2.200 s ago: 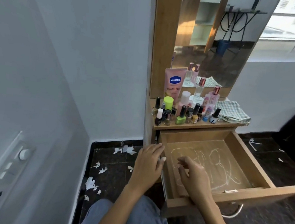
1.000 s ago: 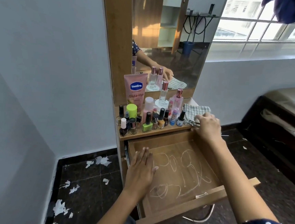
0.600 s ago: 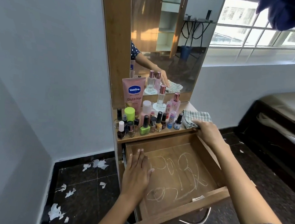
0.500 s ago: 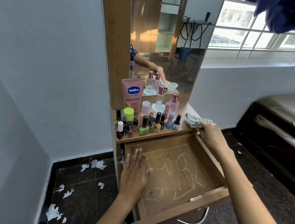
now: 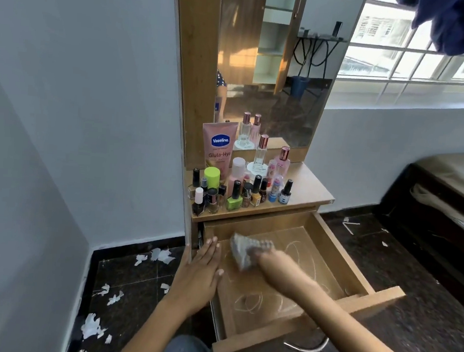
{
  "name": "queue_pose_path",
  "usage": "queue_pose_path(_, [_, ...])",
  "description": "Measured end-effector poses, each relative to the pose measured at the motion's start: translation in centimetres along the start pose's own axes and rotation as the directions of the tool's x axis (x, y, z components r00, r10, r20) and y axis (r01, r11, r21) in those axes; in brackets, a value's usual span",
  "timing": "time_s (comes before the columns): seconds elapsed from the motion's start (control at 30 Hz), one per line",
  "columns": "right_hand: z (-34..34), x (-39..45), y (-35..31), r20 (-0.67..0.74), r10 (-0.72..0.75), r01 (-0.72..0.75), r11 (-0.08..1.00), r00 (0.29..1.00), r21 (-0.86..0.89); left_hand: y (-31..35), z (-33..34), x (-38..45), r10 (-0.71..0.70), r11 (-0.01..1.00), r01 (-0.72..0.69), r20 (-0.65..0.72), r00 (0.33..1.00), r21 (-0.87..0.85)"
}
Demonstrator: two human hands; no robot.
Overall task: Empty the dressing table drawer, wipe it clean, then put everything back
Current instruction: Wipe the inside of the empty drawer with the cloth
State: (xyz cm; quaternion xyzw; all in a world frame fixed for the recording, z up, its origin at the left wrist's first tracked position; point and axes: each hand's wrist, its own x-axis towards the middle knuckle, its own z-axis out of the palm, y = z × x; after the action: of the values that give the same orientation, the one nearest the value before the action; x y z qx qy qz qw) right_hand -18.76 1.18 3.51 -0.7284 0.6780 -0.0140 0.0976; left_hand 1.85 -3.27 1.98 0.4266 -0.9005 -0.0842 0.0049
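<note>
Two hands work at the pulled-out wooden drawer (image 5: 354, 273) at six o'clock below the shelf. The left hand (image 5: 198, 276) lies flat with fingers straight on the drawer's nine-o'clock wall, steadying it; the right hand (image 5: 272, 263), blurred, grips a bunched grey checked cloth (image 5: 242, 248) against the drawer floor toward its eleven-o'clock corner. White scribbled streaks (image 5: 253, 301) cover the floor from centre to six o'clock, so the wiping looks barely begun. The crowd of small cosmetic bottles (image 5: 236, 189) stands on the wooden shelf (image 5: 308, 189) at twelve o'clock, right at its front edge. A hard push could jolt the table and topple bottles into the drawer; a bunched cloth may only smear the streaks.
</note>
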Motion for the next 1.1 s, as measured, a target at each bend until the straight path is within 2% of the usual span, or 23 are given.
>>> queue_pose_path(0.07, [1.8, 0.3, -0.2, 0.21, -0.091, 0.087, 0.996, 0.973, 0.03, 0.0, -0.1, 0.0, 0.012, 1.0, -0.012, 0.006, 1.0, 0.018])
queue_pose_path(0.1, [2.0, 0.4, -0.3, 0.268, -0.089, 0.078, 0.996, 0.959, 0.05, -0.1, 0.0, 0.0, 0.019, 1.0, -0.019, 0.008, 1.0, 0.018])
queue_pose_path(0.2, [1.8, 1.4, -0.4, 0.269, -0.002, -0.048, 0.983, 0.963, 0.177, -0.1, 0.2, -0.1, 0.038, 0.999, -0.038, -0.001, 0.999, 0.002])
queue_pose_path(0.3, [2.5, 2.6, -1.2, 0.318, 0.051, -0.099, 0.985, 0.947, 0.139, -0.2, 0.0, -0.1, 0.042, 0.999, -0.042, 0.008, 0.999, 0.012])
queue_pose_path(0.43, [4.4, 2.8, -3.3, 0.365, -0.025, 0.014, 0.999, 0.931, 0.032, -0.2, -0.3, 0.0, 0.023, 0.999, -0.024, 0.031, 0.999, 0.032])
queue_pose_path(0.53, [4.3, 2.8, -1.5, 0.345, -0.051, 0.068, 0.997, 0.937, -0.038, -0.2, -0.4, -0.2, 0.026, 0.999, -0.028, 0.046, 0.999, 0.037])
queue_pose_path(0.63, [3.6, 2.6, 3.0, 0.322, 0.13, -0.14, 0.99, 0.938, 0.008, -0.1, -0.6, -0.2, 0.018, 1.0, -0.019, 0.053, 0.998, 0.013])
queue_pose_path(0.73, [3.3, 1.9, 7.3, 0.305, 0.368, -0.413, 0.906, 0.878, 0.095, 0.0, -0.7, -0.2, 0.018, 1.0, -0.019, 0.056, 0.998, 0.01])
queue_pose_path(0.8, [3.2, 1.7, 8.1, 0.315, 0.44, -0.504, 0.848, 0.841, 0.164, 0.0, -0.7, -0.2, 0.02, 1.0, -0.021, 0.057, 0.998, 0.008])
queue_pose_path(0.83, [3.2, 1.7, 7.6, 0.335, 0.43, -0.506, 0.843, 0.838, 0.184, 0.0, -0.7, -0.2, 0.021, 1.0, -0.021, 0.053, 0.998, 0.007])
queue_pose_path(0.93, [2.8, 1.4, 4.1, 0.417, 0.266, -0.376, 0.903, 0.869, 0.207, 0.0, -0.5, -0.3, 0.02, 1.0, -0.02, 0.047, 0.999, 0.0])
queue_pose_path(1.03, [3.3, 0.8, 0.7, 0.466, 0.047, -0.143, 0.974, 0.884, 0.173, 0.0, -0.5, -0.3, 0.019, 1.0, -0.019, 0.051, 0.998, -0.002])
queue_pose_path(1.1, [4.4, 0.7, -0.7, 0.459, -0.049, 0.003, 0.995, 0.887, 0.101, 0.0, -0.6, -0.3, 0.022, 1.0, -0.022, 0.051, 0.998, -0.002])
